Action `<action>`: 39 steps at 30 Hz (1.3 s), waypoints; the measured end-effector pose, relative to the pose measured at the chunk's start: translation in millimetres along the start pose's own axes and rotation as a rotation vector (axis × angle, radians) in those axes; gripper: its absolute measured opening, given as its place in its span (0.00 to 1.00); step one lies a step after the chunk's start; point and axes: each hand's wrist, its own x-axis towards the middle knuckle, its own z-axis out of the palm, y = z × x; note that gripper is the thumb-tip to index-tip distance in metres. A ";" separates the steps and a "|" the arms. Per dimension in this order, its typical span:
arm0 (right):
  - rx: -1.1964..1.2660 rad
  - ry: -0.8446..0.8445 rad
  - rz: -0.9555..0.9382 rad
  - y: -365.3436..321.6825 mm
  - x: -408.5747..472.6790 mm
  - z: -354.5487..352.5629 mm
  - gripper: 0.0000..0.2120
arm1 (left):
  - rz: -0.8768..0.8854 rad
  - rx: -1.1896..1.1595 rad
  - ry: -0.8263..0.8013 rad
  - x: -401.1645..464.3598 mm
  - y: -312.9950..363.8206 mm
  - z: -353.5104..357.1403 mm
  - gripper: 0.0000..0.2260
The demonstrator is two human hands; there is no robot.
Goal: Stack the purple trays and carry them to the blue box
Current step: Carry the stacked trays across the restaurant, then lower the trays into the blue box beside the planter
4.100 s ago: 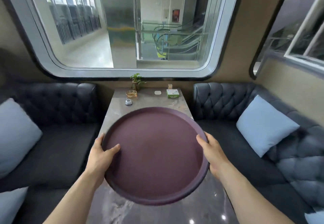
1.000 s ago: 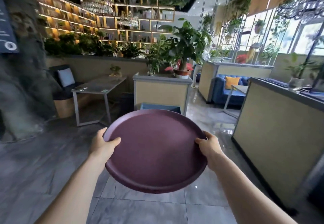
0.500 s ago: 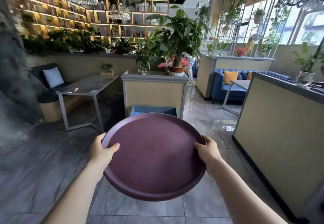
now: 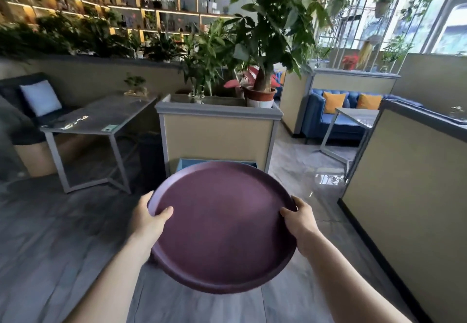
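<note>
While I walk, what I carry: the purple trays [image 4: 222,226] held out in front of me, above the grey floor [image 4: 50,234]; from above I can't tell how many are stacked.
Left hand [image 4: 149,221]: grasping the rim at 9 o'clock, thumb over the lip.
Right hand [image 4: 300,219]: grasping the rim at 3 o'clock, thumb on top too.
Blue box [image 4: 185,163]: straight ahead at 12 o'clock, on the floor against the tan planter [image 4: 217,138]; only its top edge shows past the trays' far rim.
Long axis: none, the trays are round.
Nearer hand: neither; the box lies about level between both, perhaps slightly toward my left.
Next, I reckon: walk on toward 12 o'clock, then lower.
</note>
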 end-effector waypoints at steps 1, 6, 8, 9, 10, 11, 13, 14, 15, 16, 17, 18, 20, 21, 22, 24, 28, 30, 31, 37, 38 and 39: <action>-0.001 0.004 0.007 -4.1 15.4 6.0 0.23 | 0.001 0.008 -0.003 17.1 1.5 7.4 0.28; -0.030 0.019 0.012 -25.2 102.6 31.5 0.23 | 0.008 0.030 -0.011 103.4 4.9 55.2 0.28; -0.039 0.023 0.015 -30.7 141.7 43.8 0.23 | 0.004 0.032 -0.003 138.9 4.3 76.1 0.28; -0.040 0.016 0.016 -33.3 162.8 50.5 0.23 | -0.004 0.033 -0.001 158.2 3.3 87.4 0.29; -0.038 0.010 0.016 -36.4 184.8 57.7 0.23 | -0.009 0.036 0.001 177.6 2.0 98.9 0.29; -0.037 0.003 0.014 -39.6 207.0 64.7 0.23 | -0.010 0.039 0.004 197.0 1.1 110.3 0.29; -0.037 -0.017 0.012 -45.2 252.3 78.1 0.23 | -0.012 0.037 0.018 234.5 2.7 133.2 0.30; -0.037 -0.030 0.012 -49.5 274.8 83.9 0.23 | -0.014 0.038 0.030 253.4 3.5 144.5 0.30; -0.038 -0.039 0.017 -54.7 295.6 89.4 0.23 | -0.015 0.042 0.041 271.5 4.0 154.7 0.29; -0.048 -0.045 0.022 -59.8 314.2 94.6 0.23 | -0.018 0.045 0.051 287.3 4.6 164.0 0.29; -0.062 -0.050 0.022 -63.4 331.3 99.2 0.23 | -0.019 0.049 0.059 301.2 5.6 173.3 0.29; -0.080 -0.055 0.019 -66.1 347.8 103.7 0.23 | -0.022 0.055 0.067 314.0 6.4 182.6 0.29; -0.110 -0.060 0.023 -69.8 378.0 112.0 0.23 | -0.035 0.061 0.081 336.7 2.4 198.6 0.29; -0.126 -0.061 0.028 -70.3 390.5 116.4 0.24 | -0.038 0.062 0.084 345.8 -1.0 205.1 0.29; -0.141 -0.063 0.037 -69.5 401.2 120.7 0.24 | -0.040 0.064 0.085 353.9 -5.0 211.1 0.28; -0.171 -0.068 0.063 -63.9 419.5 129.3 0.25 | -0.052 0.075 0.082 368.4 -14.8 222.5 0.28; -0.225 -0.048 0.088 -50.0 451.5 149.3 0.26 | -0.084 0.095 0.076 398.4 -38.2 238.8 0.27; -0.255 -0.031 0.097 -42.8 463.4 159.5 0.26 | -0.110 0.102 0.068 411.6 -52.0 244.6 0.28; -0.269 -0.021 0.101 -39.0 468.4 164.5 0.26 | -0.119 0.106 0.065 417.7 -59.4 247.0 0.28; -0.366 0.008 0.143 -6.2 496.3 195.1 0.25 | -0.133 0.222 0.060 447.0 -105.8 258.6 0.30; -0.377 0.012 0.153 0.6 500.7 200.7 0.25 | -0.144 0.240 0.054 451.8 -114.0 259.8 0.30; -0.387 0.013 0.166 7.4 504.7 205.9 0.25 | -0.158 0.255 0.050 456.6 -122.0 260.9 0.30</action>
